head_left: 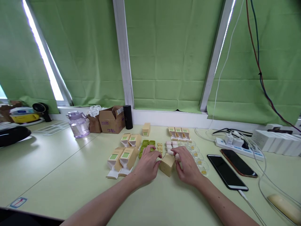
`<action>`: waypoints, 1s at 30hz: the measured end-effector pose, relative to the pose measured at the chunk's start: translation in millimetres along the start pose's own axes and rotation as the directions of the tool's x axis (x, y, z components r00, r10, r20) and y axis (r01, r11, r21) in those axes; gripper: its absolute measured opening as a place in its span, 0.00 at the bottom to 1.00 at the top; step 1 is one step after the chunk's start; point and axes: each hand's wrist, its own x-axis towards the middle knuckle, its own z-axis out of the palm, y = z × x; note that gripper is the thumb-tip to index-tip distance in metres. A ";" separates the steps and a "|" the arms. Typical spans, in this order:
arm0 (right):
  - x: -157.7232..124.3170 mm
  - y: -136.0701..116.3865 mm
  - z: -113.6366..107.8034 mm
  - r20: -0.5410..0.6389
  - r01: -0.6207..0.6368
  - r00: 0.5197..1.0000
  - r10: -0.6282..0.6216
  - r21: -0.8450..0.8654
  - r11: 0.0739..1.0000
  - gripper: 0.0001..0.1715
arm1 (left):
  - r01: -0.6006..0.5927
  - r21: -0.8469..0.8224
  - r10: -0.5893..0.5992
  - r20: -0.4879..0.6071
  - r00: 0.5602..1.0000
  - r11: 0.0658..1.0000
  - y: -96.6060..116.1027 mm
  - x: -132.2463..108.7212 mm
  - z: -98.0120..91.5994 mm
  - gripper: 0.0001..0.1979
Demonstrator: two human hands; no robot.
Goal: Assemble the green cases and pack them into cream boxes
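A small tan cardboard box (167, 165) sits between my hands over the table. My left hand (148, 164) has its thumb and fingertips closed at the box's left edge. At the right edge, the bent fingers of my right hand (187, 164) grip the same box. Partly behind my left hand are green square cups (148, 142). Small yellowish pieces (159, 147) lie in rows beyond the box. Pale pink and white pieces (168, 145) and clear round cups (197, 155) with yellow centres stand around my right hand, partly covered by it.
Open-flapped tan boxes (126, 158) stand left, with another group (179, 133) at the back and a single box (146, 129). Two phones (227, 172) (238, 162), a power strip (240, 148) and loose cables lie right. A purple jug (78, 125) and brown carton (109, 121) stand back left.
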 end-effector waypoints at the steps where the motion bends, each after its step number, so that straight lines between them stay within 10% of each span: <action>1: -0.1 0.4 0.2 -0.002 -0.001 1.000 0.001 -0.006 1.000 0.31 | -0.001 0.000 0.001 -0.005 1.000 1.000 -0.5 -0.2 0.4 0.13; 30: -1.9 8.0 5.0 -0.075 -0.090 0.994 0.080 -0.151 0.984 0.23 | 0.290 -0.119 -0.252 0.258 0.933 0.950 13.0 8.5 -11.6 0.33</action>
